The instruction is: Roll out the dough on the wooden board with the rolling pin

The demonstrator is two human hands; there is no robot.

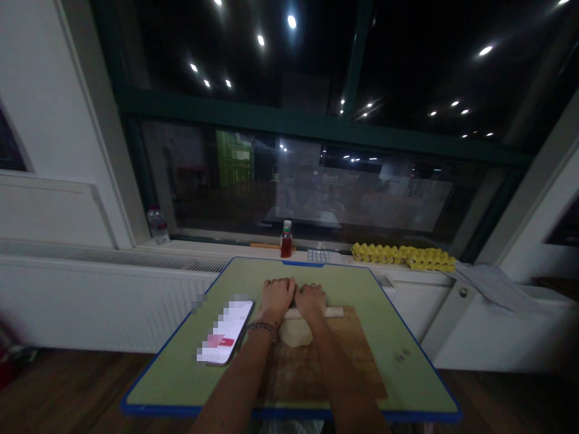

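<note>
Wooden and pale, a rolling pin (pixel 335 312) lies crosswise just below the centre of the frame, under the person's two hands, its right end showing bare past the right wrist. The left hand (pixel 277 295) and the right hand (pixel 310 299) are side by side over it, backs up, with the thumb sides close together and the fingers bent downward beyond the pin. Whether the fingers are closed around anything cannot be told, since the backs of the hands hide them. Just below the pin, between the forearms, a thin round of dough (pixel 296 333) lies on a brown wooden board (pixel 355 361) in the lower centre of the frame. A beaded bracelet (pixel 263 327) circles the left wrist. Under the board is a light green table (pixel 400 343) with a blue edge, filling much of the lower frame. At left on the table lies a phone (pixel 233 328) with its screen lit, partly covered by blurred squares. Along the sill across the middle of the frame stand a clear bottle (pixel 158 225) at left and a small white-capped bottle (pixel 286 242) of red liquid near the centre, with a yellow egg tray (pixel 384 254) at right and a grey cloth (pixel 491 282) beside it.
</note>
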